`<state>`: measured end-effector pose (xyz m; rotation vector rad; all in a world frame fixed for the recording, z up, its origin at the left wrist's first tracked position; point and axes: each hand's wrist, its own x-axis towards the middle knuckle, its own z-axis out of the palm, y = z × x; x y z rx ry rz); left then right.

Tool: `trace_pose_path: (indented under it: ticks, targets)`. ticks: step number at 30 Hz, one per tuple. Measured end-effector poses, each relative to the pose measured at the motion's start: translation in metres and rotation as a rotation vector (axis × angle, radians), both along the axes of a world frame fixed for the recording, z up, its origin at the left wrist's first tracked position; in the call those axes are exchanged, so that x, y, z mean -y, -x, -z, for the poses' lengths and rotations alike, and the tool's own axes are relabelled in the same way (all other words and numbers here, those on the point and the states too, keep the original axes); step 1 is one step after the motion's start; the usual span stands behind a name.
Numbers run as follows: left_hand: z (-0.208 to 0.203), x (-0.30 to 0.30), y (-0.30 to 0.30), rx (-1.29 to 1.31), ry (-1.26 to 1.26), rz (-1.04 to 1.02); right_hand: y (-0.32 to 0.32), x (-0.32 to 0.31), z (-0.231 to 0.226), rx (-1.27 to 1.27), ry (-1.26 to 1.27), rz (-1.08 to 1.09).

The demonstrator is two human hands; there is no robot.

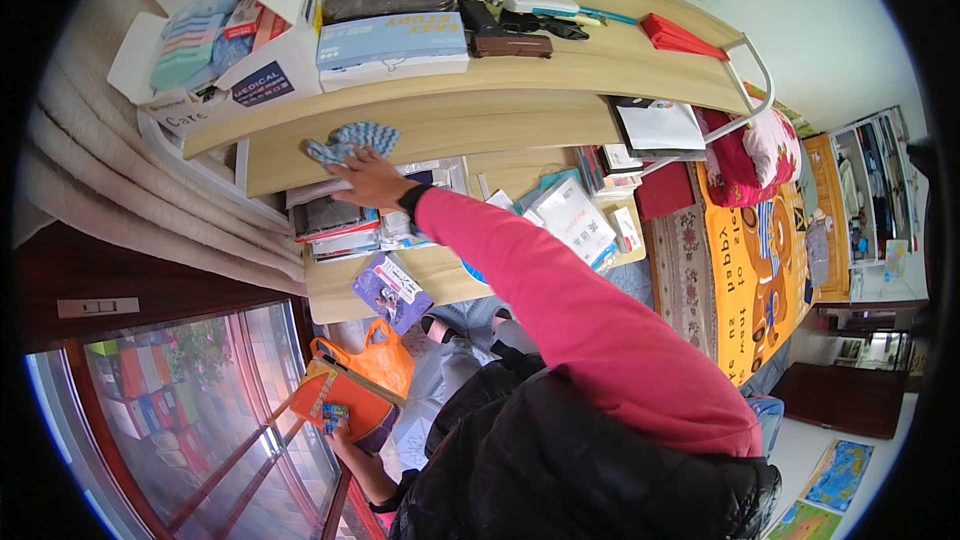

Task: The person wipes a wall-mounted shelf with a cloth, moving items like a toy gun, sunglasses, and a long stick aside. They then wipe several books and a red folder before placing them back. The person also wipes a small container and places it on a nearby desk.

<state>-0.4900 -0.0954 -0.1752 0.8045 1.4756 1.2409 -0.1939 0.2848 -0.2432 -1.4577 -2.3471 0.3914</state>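
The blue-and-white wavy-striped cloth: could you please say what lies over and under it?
The bare right hand overlaps the cloth; pale wooden shelf shows around it. Anything directly underneath is covered.

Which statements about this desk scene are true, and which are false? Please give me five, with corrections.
1. The right hand is at a blue-and-white patterned cloth. True.
2. The right sleeve is green. False: the sleeve is pink.
3. A red item lies on the upper shelf. True.
4. The plastic bag near the left hand is white. False: the bag near the left hand is orange.
5. The right wrist wears a dark band. True.
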Motion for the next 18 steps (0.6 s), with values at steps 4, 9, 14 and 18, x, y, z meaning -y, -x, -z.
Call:
trace_pose_path:
  ticks: [4,9,14,18]
  targets:
    - [-0.010,-0.005,-0.019,-0.187,-0.061,0.135,-0.118,0.033,0.009,0.122,-0.206,0.193]
    - [-0.026,-0.017,-0.058,-0.135,-0.165,0.156,-0.269,0.099,0.009,0.171,-0.101,0.570]
    - [-0.046,-0.016,-0.117,0.142,-0.021,0.071,-0.355,0.181,0.006,0.228,-0.121,0.699]
    - [-0.063,-0.002,-0.183,0.474,0.030,0.016,-0.407,0.251,0.016,-0.061,-0.220,0.853]
